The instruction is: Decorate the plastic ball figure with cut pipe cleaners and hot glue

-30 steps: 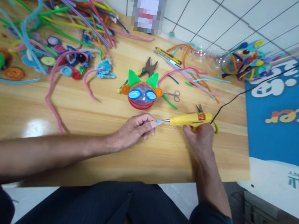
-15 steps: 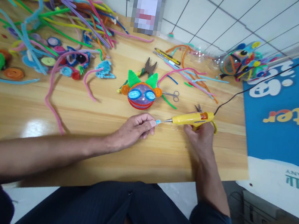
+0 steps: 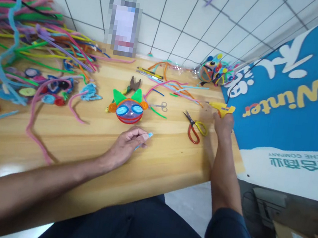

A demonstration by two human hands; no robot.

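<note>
My left hand is closed, pinching a small light-blue pipe cleaner piece between thumb and fingers, above the wooden table. Just beyond it stands a round purple figure with green ears, blue oval eyes, orange coils at its sides and a red band below. At the table's right edge my right hand is wrapped round a yellow hot glue gun, whose nozzle points left. Between the hands lie scissors with one red and one yellow handle, their blades pointing to the upper left.
Small metal scissors and pliers lie behind the figure. A yellow craft knife rests further back. Many coloured pipe cleaners cover the left side. A decorated ball sits at the back right, near a blue board.
My right hand has carried the glue gun away from the blue piece, to the right and back, uncovering the red-and-yellow scissors. My left hand still pinches the piece. The view has shifted right.
</note>
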